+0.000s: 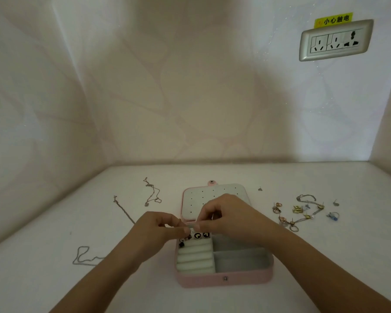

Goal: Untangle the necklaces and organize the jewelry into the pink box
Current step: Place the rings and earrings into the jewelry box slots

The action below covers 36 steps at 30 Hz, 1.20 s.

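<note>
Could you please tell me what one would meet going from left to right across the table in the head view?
Looped chain → straight chain → tangled chain → pink box → jewelry pile → blue ring. The left hand and right hand, pinching a charm bracelet over the box, are left out.

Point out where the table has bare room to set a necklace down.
Bare: table strip between wall and pink box; front-left corner nearer than the looped chain. Crowded: jewelry pile at right; left hand and right hand pinch a charm bracelet over the box.
</note>
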Tool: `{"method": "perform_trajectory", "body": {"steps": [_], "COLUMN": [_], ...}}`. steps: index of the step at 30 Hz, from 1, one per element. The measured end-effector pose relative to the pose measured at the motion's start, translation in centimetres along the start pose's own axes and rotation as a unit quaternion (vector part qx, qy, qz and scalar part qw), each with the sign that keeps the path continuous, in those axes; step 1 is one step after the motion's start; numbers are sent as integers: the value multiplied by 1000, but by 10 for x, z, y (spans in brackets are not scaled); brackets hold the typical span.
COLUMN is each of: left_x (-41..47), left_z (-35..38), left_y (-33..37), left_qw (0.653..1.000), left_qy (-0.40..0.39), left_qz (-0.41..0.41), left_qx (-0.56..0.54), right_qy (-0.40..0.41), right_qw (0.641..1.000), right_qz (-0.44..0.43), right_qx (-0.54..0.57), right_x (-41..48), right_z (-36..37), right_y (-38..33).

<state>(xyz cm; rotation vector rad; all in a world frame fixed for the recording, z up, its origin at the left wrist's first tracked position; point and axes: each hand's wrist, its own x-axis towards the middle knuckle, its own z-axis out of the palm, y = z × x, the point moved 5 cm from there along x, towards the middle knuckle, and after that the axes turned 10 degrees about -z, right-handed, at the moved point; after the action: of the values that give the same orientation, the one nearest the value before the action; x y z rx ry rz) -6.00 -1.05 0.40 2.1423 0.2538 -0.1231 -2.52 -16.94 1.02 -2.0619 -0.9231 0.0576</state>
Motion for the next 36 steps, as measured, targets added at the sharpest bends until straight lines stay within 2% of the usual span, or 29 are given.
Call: {"method": "perform_trajectory", "body": {"steps": [5,15,17,19,22,30,36], "left_x": [-3,-2,0,1,3,9,20], "left_z": [15,14,15,16,17,21,22], "left_y": [-6,-6,-6,-7,-9,-15,-22], "left_qw": [999,995,993,992,992,990,997], "left_qy": [9,81,78,80,92,101,60], "left_qz": [-18,22,29,34,33,62,35], "left_qx": [-24,57,79,87,85,72,19], "right_qy": [67,89,118,134,133,87,77], "right_qw": [997,995,988,970,953,958,956], "right_qz": [2,12,7,10,27,44,48], "right_qx": [-22,-49,-104,-204,-270,-270,-280], "right_x": [1,5,4,4,2,3,2], "right_z": [-14,-21,-27,-32,-35,-27,-27], "right_y": [9,28,30,32,33,42,44]}}
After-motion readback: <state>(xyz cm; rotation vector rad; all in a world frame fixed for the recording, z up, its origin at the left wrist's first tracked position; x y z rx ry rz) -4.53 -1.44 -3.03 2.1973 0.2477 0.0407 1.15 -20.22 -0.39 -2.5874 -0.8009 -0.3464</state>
